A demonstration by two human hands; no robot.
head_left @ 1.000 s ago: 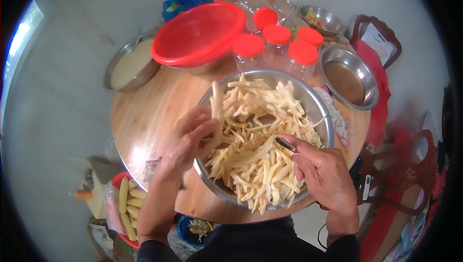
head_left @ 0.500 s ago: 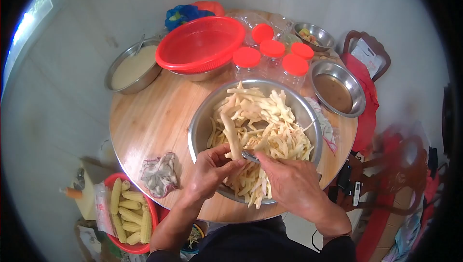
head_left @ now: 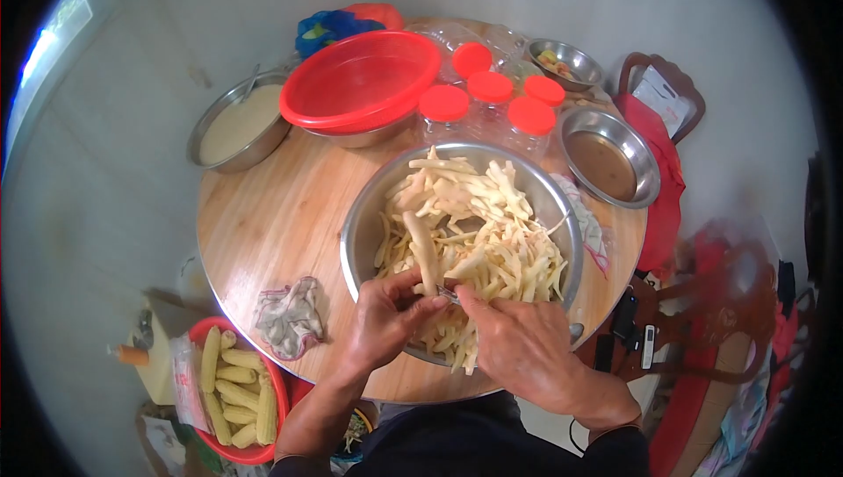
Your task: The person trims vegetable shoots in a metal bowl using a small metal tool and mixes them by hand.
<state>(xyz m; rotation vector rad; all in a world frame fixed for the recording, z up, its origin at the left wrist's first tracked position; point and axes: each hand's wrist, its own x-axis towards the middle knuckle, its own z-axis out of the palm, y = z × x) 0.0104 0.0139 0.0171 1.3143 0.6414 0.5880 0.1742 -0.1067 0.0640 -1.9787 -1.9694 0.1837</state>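
Observation:
Over the near side of a wide steel bowl (head_left: 349, 244), my left hand (head_left: 386, 321) pinches a pale yellow chicken foot (head_left: 423, 253), which points up and away from me. My right hand (head_left: 531, 341) is wrapped round a metal tool (head_left: 449, 293). Its tip meets the lower end of the foot, close to my left fingertips. Most of the tool is hidden by the fingers, and I cannot tell its exact kind. A heap of chicken feet (head_left: 518, 253) fills much of the bowl, with the thin toes lying toward me.
Behind stand a red basin (head_left: 303, 112) and clear jars with red lids (head_left: 489, 86). Steel bowls hold pale liquid (head_left: 241, 130) at left and brown liquid (head_left: 606, 165) at right. A crumpled cloth (head_left: 291, 319) lies on the round table (head_left: 255, 240); corn cobs (head_left: 237, 389) sit lower left.
The chicken foot has shifted slightly lower between my left fingers. My right hand and the metal tool have moved slightly, the tool tip staying at the foot's lower end.

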